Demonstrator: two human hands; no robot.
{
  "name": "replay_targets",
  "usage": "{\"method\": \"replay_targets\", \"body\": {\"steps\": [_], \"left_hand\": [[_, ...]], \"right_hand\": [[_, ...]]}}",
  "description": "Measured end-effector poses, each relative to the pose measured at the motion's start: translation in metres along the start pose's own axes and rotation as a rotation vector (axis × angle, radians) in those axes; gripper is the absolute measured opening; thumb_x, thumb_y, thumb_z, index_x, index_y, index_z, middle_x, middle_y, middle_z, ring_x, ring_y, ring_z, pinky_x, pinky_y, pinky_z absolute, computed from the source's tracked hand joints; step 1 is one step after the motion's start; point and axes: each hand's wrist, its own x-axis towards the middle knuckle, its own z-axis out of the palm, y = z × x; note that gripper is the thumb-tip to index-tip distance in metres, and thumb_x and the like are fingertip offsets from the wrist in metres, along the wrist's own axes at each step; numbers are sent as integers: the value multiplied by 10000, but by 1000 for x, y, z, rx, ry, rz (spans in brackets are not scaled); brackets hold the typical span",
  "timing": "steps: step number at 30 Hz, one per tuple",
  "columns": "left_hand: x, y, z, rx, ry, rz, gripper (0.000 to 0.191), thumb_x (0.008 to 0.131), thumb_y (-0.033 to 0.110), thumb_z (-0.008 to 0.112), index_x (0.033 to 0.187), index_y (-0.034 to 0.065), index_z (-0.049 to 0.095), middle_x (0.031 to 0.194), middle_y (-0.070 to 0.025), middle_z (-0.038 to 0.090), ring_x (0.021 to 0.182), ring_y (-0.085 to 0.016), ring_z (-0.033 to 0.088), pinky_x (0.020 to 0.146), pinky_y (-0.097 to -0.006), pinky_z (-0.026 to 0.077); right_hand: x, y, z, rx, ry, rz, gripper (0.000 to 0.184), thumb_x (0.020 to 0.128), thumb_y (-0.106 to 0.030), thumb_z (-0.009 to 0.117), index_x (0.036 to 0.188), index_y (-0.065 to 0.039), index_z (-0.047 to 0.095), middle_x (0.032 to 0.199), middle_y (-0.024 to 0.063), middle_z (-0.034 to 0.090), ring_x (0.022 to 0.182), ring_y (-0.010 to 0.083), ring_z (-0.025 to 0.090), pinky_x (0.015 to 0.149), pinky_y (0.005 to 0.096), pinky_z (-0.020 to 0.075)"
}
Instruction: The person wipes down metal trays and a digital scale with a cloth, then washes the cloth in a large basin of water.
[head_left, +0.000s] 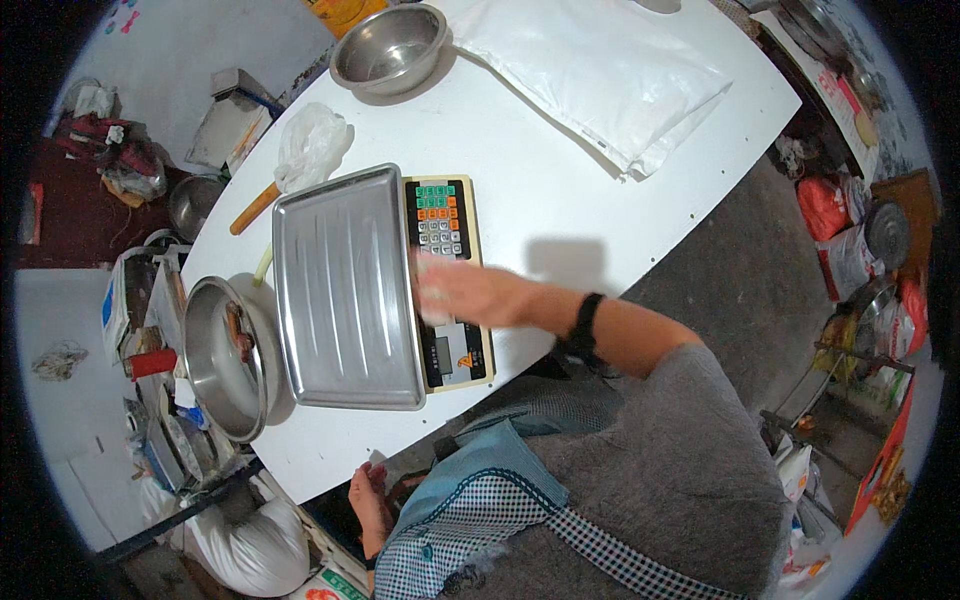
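An electronic price-computing scale with a steel weighing pan stands on the white table. My right hand, blurred and wearing a black wristband, is over the scale's keypad panel beside the pan. Its fingertips are too smeared to show whether they hold anything. Down by the table's front edge is my left hand, its fingers loosely bent and partly hidden. Left of the pan sits a steel basin containing a reddish-brown object, whose kind is unclear. Nothing visible lies on the pan.
Behind the scale lie a wooden rod, a crumpled clear plastic bag and a pale green stick. A steel bowl and a large white plastic sack occupy the far side. Cluttered shelves border the left.
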Motion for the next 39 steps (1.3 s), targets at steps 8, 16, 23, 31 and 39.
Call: {"method": "replay_targets", "body": {"steps": [8, 16, 23, 31, 39], "left_hand": [[19, -17, -18, 81, -81, 91, 447, 939, 358, 464, 1175, -19, 505, 947, -109, 622, 869, -194, 584, 798, -323, 461], [13, -17, -15, 134, -36, 26, 472, 922, 373, 501, 1179, -23, 494, 961, -136, 627, 888, -235, 601, 779, -359, 493], [21, -12, -14, 131, -62, 27, 449, 923, 363, 502, 1164, -16, 506, 949, -122, 632, 861, -215, 601, 773, -343, 488], [21, -10, -12, 123, -96, 49, 418, 931, 344, 496, 1170, 2, 520, 942, -102, 636, 840, -197, 605, 754, -323, 484], [24, -19, -17, 86, -137, 133, 422, 930, 336, 497, 1166, -14, 516, 905, -106, 637, 843, -189, 607, 772, -316, 485]], "right_hand": [[61, 54, -62, -407, 536, 91, 343, 901, -60, 378, 1234, -16, 447, 1290, 221, 426, 1227, 348, 397, 1025, 420, 339], [-36, -6, 27, -338, 332, -456, 319, 898, -52, 413, 1207, -22, 486, 1246, 203, 479, 1196, 305, 449, 1035, 425, 340], [55, 19, -37, -522, 552, -171, 315, 843, -68, 452, 1152, -14, 480, 1255, 188, 431, 1214, 346, 381, 1030, 416, 323], [58, 56, -49, -421, 557, 155, 423, 867, -48, 423, 1287, -5, 388, 1323, 210, 388, 1231, 372, 382, 1022, 433, 342], [13, 25, -31, -99, 560, 196, 451, 866, 7, 395, 1306, 45, 304, 1413, 268, 200, 1241, 397, 364, 1053, 387, 335]]}}
